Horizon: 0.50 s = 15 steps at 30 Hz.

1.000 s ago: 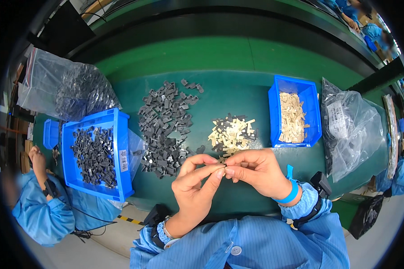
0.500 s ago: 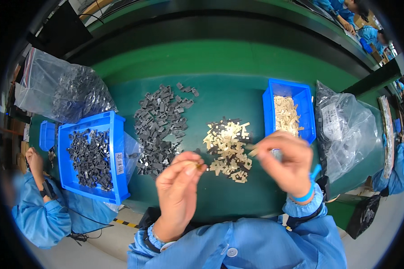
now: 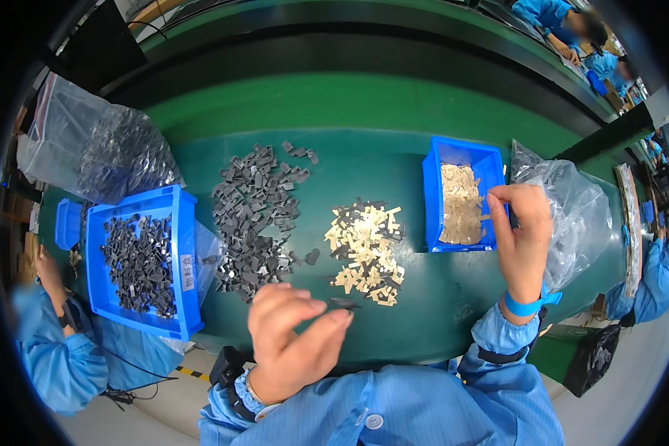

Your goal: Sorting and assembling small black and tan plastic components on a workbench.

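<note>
My left hand point(image 3: 297, 338) is over the table's near edge, fingers apart. Just beyond its fingertips is a small dark piece point(image 3: 344, 302), blurred and apart from the fingers. Thumb and forefinger of my right hand point(image 3: 524, 234) are pinched together at the right wall of a blue bin point(image 3: 432, 215) of small beige strips point(image 3: 461, 204). Whatever the pinch holds cannot be made out. Between my hands lies a pile of cream strips mixed with dark pieces point(image 3: 366, 249). Left of it spreads a larger heap of dark grey clip-like pieces point(image 3: 256, 215).
A larger blue bin point(image 3: 189, 297) of dark pieces stands at the left, with a clear plastic bag point(image 3: 119, 156) of dark pieces behind it. Another clear bag point(image 3: 572, 215) lies right of the small bin. A co-worker's arm point(image 3: 56, 297) is at far left; other people sit at upper right.
My right hand has moved right and away from me, from the cream pile to the blue bin. My left hand's pinch has opened, and a dark piece now shows beyond its fingertips.
</note>
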### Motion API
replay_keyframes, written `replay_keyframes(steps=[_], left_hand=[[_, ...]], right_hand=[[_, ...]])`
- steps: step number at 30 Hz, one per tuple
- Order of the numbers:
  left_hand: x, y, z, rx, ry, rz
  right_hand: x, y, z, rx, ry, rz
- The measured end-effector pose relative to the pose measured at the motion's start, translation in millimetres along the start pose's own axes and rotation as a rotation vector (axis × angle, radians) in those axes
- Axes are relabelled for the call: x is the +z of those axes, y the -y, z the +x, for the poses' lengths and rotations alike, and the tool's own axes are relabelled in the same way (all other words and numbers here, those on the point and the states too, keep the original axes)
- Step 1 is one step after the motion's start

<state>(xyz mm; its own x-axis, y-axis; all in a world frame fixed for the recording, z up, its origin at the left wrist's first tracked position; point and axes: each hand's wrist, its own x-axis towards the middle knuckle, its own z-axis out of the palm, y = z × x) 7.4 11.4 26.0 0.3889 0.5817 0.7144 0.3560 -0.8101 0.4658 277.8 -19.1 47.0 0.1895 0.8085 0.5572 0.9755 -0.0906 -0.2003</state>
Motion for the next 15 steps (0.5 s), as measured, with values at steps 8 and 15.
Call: replay_keyframes(steps=[8,15], left_hand=[[7.1,-2.6,-9.4,0.3,0.002,0.128],[4.5,-0.9,-17.1,0.331,0.118,0.149]], right_hand=[[13.7,59.1,-11.5,-0.069,0.568,1.124],[19.4,63.7,-16.4,-0.066,0.695,1.244]])
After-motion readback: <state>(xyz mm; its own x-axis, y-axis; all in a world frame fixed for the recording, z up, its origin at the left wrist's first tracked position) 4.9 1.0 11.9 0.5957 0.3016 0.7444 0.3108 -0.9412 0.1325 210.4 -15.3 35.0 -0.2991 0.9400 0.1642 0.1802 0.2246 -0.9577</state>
